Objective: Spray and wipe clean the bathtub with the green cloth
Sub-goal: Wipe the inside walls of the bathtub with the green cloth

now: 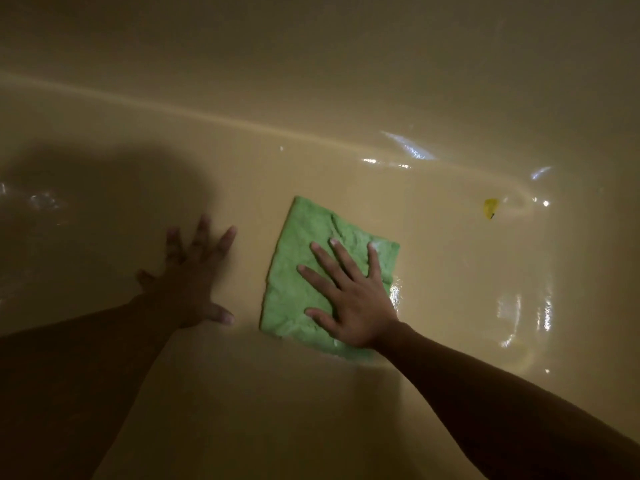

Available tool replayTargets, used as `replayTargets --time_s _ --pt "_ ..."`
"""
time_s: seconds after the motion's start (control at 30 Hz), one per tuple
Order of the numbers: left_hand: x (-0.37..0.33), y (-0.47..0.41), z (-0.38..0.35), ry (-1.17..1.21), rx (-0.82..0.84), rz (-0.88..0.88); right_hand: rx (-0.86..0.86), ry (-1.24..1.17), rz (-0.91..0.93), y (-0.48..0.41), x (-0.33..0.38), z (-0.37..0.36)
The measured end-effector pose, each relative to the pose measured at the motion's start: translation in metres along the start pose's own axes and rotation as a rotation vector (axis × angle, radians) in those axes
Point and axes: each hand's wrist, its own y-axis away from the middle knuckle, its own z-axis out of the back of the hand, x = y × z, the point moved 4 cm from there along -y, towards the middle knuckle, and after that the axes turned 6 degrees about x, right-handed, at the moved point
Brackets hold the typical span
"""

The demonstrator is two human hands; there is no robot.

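The green cloth [301, 271] lies folded flat on the floor of the beige bathtub [346, 81], near the middle of the view. My right hand [349, 296] presses flat on the cloth's right half with its fingers spread and straight. My left hand [194, 275] rests flat on the bare tub floor just left of the cloth, fingers spread, in shadow. No spray bottle is in view.
A small yellow scrap [490, 207] lies on the tub floor to the right, near the curve of the far wall. Wet streaks [519, 317] glisten right of the cloth. A dark shadow covers the left part of the floor.
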Motion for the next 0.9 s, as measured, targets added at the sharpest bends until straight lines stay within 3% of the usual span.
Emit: replayTargets --time_s 0.1,0.27,0.43,0.53,0.63,0.77,0.9 --pt "-0.001 -0.003 0.001 -0.003 -0.013 0.003 0.065 -0.025 -0.197 0.019 -0.028 -0.002" --pt "-0.001 -0.006 0.003 -0.025 -0.034 -0.008 0.024 -0.207 -0.623 0.005 -0.079 0.012" --pt "-0.002 -0.008 0.008 -0.037 -0.069 -0.02 -0.019 -0.292 -0.744 -0.059 -0.118 0.04" --pt "-0.001 -0.013 0.009 -0.03 -0.073 -0.012 -0.045 -0.259 -0.704 -0.085 -0.108 0.05" --pt "0.0 -0.015 0.013 -0.028 -0.072 0.005 -0.015 -0.153 -0.509 -0.087 -0.077 0.046" --pt "0.0 -0.019 0.015 -0.035 -0.094 0.008 0.026 -0.035 -0.153 -0.041 -0.033 0.023" --pt "0.009 -0.027 0.013 -0.043 -0.093 -0.032 0.08 -0.016 -0.01 0.025 -0.026 -0.008"
